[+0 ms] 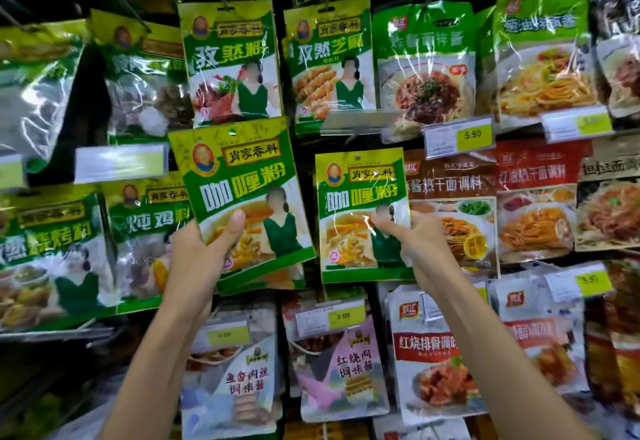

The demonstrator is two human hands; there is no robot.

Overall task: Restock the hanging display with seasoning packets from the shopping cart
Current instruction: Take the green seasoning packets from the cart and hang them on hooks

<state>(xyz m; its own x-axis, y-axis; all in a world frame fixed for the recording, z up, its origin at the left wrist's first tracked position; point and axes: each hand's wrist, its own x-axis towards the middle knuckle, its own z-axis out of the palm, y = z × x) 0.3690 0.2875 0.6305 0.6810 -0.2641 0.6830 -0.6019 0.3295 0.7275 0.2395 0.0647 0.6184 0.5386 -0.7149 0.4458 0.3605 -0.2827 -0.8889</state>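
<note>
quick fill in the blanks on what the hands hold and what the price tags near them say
The left hand holds the ____ curry packet, not the upright one. The right hand holds the upright packet; the lower price tag beneath it reads ____. The upper price tag, up and right of it, reads ____.
Missing: tilted; 3.00; 5.90

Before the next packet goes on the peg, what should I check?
1. Left hand grips left curry packet: ok.
2. Right hand pinches right curry packet: ok.
3. Both packets same print: ok.
4. Left packet's hang hole visible: ok.
5. Left packet upright: not ok, tilted.
6. Peg behind right packet: cannot tell, hidden.
</note>
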